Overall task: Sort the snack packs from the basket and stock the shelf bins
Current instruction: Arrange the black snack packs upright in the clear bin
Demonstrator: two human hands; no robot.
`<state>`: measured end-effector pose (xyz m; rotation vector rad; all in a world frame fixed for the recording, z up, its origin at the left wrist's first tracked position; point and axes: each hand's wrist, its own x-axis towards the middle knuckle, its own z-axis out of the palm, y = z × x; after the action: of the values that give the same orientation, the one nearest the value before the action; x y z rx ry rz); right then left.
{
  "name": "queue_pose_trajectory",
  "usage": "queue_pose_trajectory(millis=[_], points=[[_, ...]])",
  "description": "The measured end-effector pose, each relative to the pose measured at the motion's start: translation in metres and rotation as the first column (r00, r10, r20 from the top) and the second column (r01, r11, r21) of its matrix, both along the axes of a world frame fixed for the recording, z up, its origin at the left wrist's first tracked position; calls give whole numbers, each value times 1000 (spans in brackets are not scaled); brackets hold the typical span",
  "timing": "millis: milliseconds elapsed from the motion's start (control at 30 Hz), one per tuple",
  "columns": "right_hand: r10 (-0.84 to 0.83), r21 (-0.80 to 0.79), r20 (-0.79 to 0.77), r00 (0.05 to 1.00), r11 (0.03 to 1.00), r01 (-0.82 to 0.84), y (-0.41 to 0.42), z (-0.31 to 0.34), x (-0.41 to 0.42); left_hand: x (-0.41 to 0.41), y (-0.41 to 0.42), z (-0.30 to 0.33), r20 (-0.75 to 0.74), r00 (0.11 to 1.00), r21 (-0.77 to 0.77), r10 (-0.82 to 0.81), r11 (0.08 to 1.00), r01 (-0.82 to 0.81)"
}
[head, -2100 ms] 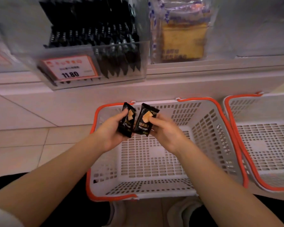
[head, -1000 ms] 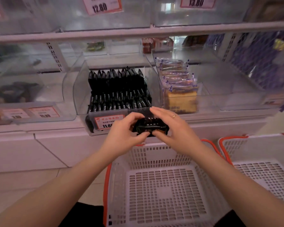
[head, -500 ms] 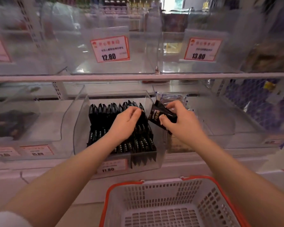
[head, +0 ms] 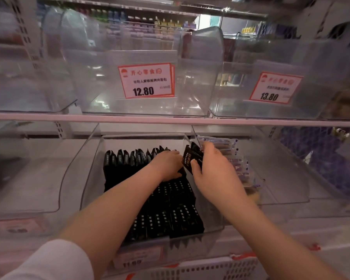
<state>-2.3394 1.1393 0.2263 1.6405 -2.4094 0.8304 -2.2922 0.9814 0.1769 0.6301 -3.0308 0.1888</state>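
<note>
A clear shelf bin (head: pixel 91 178) on the lower shelf holds several rows of black snack packs (head: pixel 166 211) standing on edge. My left hand (head: pixel 168 165) reaches into the bin and presses on the packs near the back right, fingers bent over them. My right hand (head: pixel 212 168) pinches black snack packs (head: pixel 191 159) between thumb and fingers, held tilted at the bin's right wall just beside my left hand. The white basket (head: pixel 206 269) with an orange rim shows only as its top edge at the bottom.
Right of the black packs, a clear bin (head: pixel 287 178) holds clear-wrapped bread packs (head: pixel 236 158). The upper shelf carries clear bins with price tags 12.80 (head: pixel 146 80) and 13.80 (head: pixel 275 87). A shelf rail (head: pixel 109 118) runs across above my hands.
Both hands rose from the basket to the lower shelf bin. The left hand let go of its pack and now presses on the stocked rows; the right hand carries the packs closer to it.
</note>
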Motion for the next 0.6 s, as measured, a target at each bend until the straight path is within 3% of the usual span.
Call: queue_pose_trajectory(millis=[267, 367, 500, 600], points=[[-73, 203, -301, 951, 969, 139, -54, -17, 4, 13, -20, 0, -32, 999, -122, -30, 992, 26], [-87, 242, -367, 926, 952, 186, -76, -26, 4, 16, -25, 4, -58, 998, -41, 24, 999, -26], [-160, 80, -518, 840, 969, 234, -96, -37, 7, 24, -31, 5, -84, 986, 48, 142, 989, -138], [-55, 227, -445, 894, 959, 172, -113, -53, 3, 32, -34, 0, -95, 985, 199, 146, 972, -125]])
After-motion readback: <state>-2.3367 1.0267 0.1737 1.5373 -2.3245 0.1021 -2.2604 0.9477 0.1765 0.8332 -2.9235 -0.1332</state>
